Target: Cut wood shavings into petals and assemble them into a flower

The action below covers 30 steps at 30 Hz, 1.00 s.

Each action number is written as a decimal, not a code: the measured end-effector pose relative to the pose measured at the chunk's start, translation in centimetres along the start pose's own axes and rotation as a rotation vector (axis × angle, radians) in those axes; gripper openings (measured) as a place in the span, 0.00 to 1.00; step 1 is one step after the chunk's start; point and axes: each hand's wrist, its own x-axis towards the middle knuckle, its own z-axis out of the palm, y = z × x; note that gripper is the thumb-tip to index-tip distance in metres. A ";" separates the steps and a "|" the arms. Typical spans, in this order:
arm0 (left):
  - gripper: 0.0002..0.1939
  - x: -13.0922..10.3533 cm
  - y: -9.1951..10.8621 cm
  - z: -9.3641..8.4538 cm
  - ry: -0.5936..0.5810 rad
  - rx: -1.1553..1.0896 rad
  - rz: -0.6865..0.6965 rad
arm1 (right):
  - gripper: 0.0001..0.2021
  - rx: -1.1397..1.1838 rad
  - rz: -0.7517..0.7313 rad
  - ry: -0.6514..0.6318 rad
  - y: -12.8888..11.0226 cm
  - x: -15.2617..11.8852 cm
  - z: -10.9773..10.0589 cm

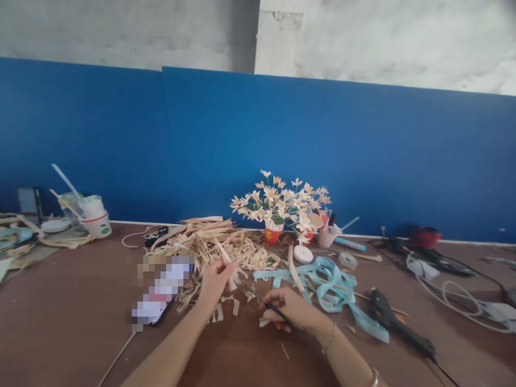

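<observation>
Husk strip [233, 281] is pinched in L grip [212, 283] over tabletop [234, 355], nr husk pile [197, 236], slim dark tool [278, 312] held in R grip [285, 305]; prob. light, dry, brittle, so best taken flat by thicker end.

Single head-worn view, looking forward and down from above the near side of a flat brown tabletop [72, 312]. Range close: bare left hand [215, 280] and bare right hand [291, 305] lie near. Far side bounded by an upright flat blue panel [226, 129], pale grey wall [355, 37] beyond.
</observation>
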 end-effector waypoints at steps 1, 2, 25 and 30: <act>0.20 0.0 0.0 0.0 -0.001 -0.005 -0.007 | 0.12 0.003 0.001 0.005 0.0 0.0 0.0; 0.20 0.0 -0.1 0.0 -0.006 -0.011 -0.015 | 0.12 0.008 0.003 0.008 0.0 0.0 0.0; 0.17 -0.4 -0.3 0.3 -0.185 -0.156 -0.135 | 0.09 0.023 -0.015 -0.013 0.5 0.4 0.1; 0.16 -0.6 0.0 0.3 -0.194 -0.161 -0.153 | 0.10 0.050 -0.018 -0.012 0.1 0.2 0.3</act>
